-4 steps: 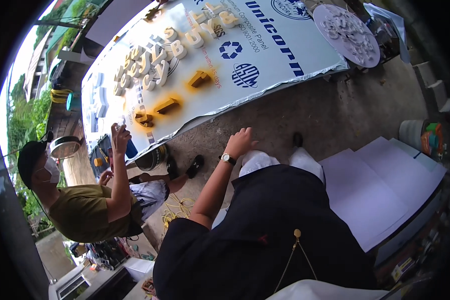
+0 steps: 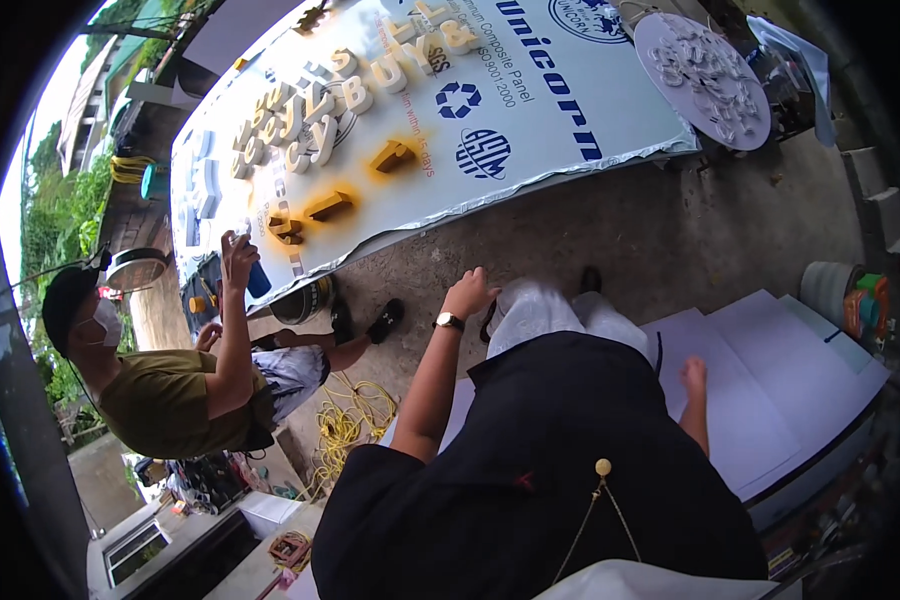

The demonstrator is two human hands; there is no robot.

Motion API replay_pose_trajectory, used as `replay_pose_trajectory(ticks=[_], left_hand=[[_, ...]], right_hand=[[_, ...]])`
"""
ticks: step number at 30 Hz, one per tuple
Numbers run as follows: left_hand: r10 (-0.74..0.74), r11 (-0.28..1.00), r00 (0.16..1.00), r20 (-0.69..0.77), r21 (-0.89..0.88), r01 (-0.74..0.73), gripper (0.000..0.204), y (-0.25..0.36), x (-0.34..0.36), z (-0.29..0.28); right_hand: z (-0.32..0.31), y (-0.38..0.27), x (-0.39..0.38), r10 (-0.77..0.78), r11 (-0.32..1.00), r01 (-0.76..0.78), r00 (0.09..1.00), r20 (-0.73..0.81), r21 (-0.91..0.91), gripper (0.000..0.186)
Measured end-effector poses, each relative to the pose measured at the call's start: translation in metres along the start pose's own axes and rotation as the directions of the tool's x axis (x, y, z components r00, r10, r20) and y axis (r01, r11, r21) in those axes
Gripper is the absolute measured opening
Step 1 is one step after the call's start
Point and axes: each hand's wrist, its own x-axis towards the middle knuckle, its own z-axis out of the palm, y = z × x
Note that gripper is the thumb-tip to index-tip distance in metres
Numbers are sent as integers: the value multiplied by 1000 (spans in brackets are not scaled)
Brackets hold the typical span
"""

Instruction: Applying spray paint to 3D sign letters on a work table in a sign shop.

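Grip of left hand (image 2: 467,294), and of right hand (image 2: 695,376) near sheets (image 2: 755,370), I cannot tell.

- The wide fisheye head view looks down from the wearer's head, close over the black shirt (image 2: 560,425).
- It faces forward toward the worktop (image 2: 420,205), farther off.

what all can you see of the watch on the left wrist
The watch is worn just behind the left hand: a small gold-coloured case with a pale face, on a dark strap against bare skin. It is seen at a slant. The dial's markings and the strap's material cannot be made out, and no clasp shows.
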Motion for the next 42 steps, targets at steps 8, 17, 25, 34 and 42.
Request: replay_pose_trajectory(ticks=[8, 17, 25, 34, 42], left_hand=[[-393, 758, 880, 267, -449, 474, 44, -35, -46, 116], [-464, 390, 699, 544, -582, 713, 36, -69, -73, 156], [-473, 309, 808, 351, -793, 525, 38, -43, 29, 119], [-428, 498, 866, 260, -731, 466, 39, -44, 92, 85], [-597, 303, 719, 355, -731, 612, 40, 6, 92, 116]], right_hand=[[-71, -254, 142, -300, 953, 296, 952, -69, -58, 24], [65, -207, 81, -50, 991, 64, 991, 121, -117, 33], [54, -179, 104, 165, 964, -152, 985, 40, -218, 47], [61, -254, 138, -206, 928, 75, 920, -334, -366, 54], [58, -327, 164, -42, 931, -59, 963, -266, -359, 63]])
